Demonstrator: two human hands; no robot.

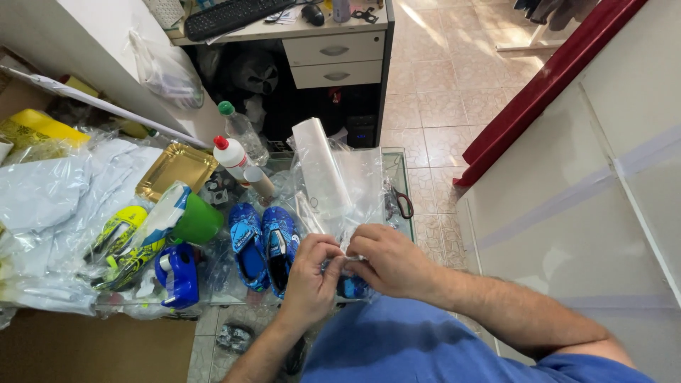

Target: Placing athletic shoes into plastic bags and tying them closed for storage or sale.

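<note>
Head view. Both hands meet at the near edge of a glass table (394,164). The left hand (312,273) and right hand (394,261) pinch the mouth of a clear plastic bag (349,186), fingers closed on the film, with a small blue shoe (351,287) partly hidden beneath them at 6 o'clock. Whether the shoe lies inside the bag or just under it cannot be told.

Judged from the grip, the step goes best with the two layers of film separated by thumb and forefinger, the opening kept taut and wide, and the film not torn.

At 9 o'clock of the hands lie two blue shoes (263,243) side by side, uncovered. Further toward 9 o'clock, a green cup (197,221) lies tipped, its contents not visible, beside a blue tape dispenser (178,275) and yellow-green shoes (120,245) wrapped in clear film. At 11 o'clock stand a white glue bottle (232,157) and a clear bottle (245,132); a gold tray (174,167) appears bare. Scissors (401,202) rest at 1 o'clock.
</note>
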